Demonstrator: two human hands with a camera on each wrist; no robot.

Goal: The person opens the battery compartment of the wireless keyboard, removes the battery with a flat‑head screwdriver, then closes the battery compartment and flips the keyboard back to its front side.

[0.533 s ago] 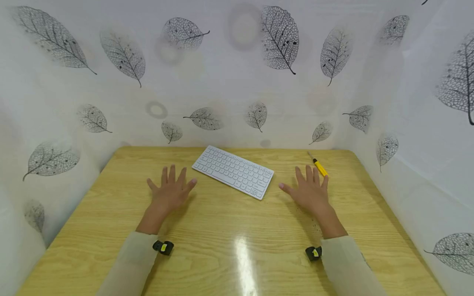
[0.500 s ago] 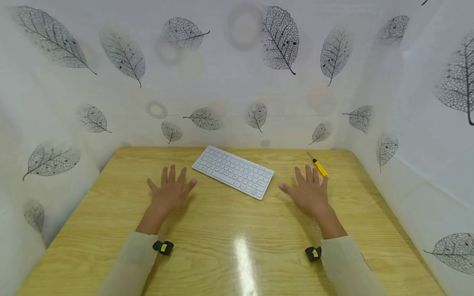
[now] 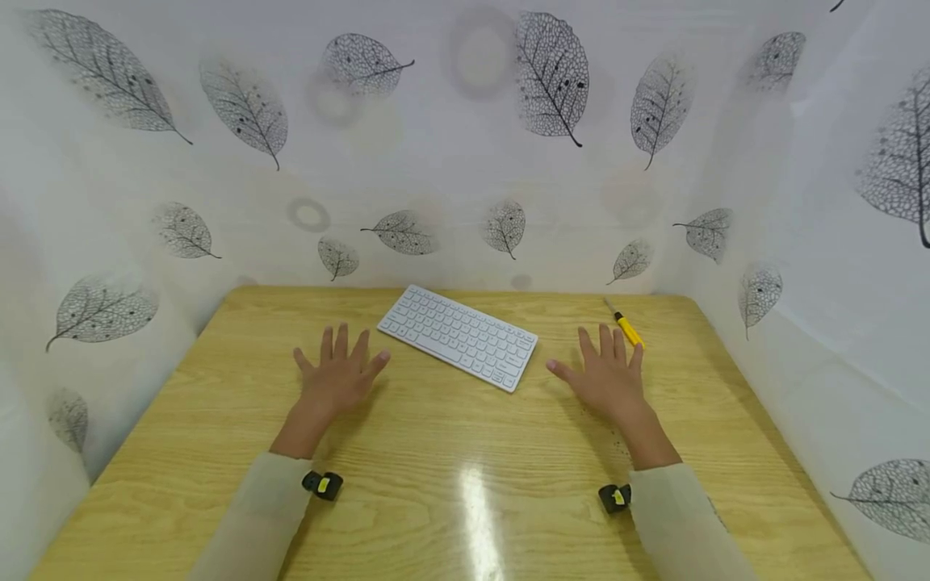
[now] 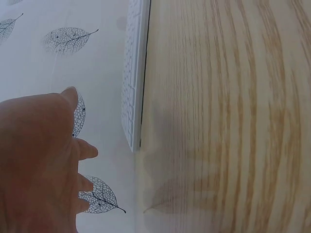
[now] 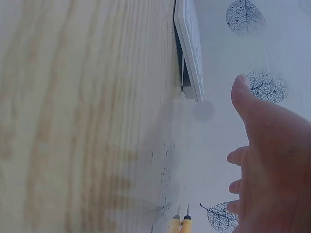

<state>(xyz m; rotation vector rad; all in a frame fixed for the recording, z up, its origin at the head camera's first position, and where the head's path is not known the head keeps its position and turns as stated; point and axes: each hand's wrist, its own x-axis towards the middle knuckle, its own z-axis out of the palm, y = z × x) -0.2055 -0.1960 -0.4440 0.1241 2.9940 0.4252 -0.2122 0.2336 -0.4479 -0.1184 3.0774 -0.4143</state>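
Observation:
A white keyboard [image 3: 459, 337] lies at a slant near the back of the wooden table, between the two hands. The left hand [image 3: 336, 379] is held palm down with fingers spread, left of the keyboard, and holds nothing. In the left wrist view its thumb side [image 4: 43, 141] shows next to the keyboard's edge [image 4: 135, 77]. The right hand [image 3: 606, 379], also spread and bare, is right of the keyboard. Just beyond its little finger lies a yellow-handled screwdriver [image 3: 628, 329] with a thin metal shaft. The right wrist view shows the screwdriver's handle [image 5: 185, 225] at the bottom edge.
The light wooden table [image 3: 407, 500] has a bright glare streak at the front. White cloth walls [image 3: 436, 161] printed with dark leaves rise behind it and at both sides. Small dark specks [image 5: 165, 170] mark the wood near the right hand. Black wrist cameras sit at both cuffs.
The left hand has shifted very slightly to the right. The right hand, keyboard and screwdriver stay where they were.

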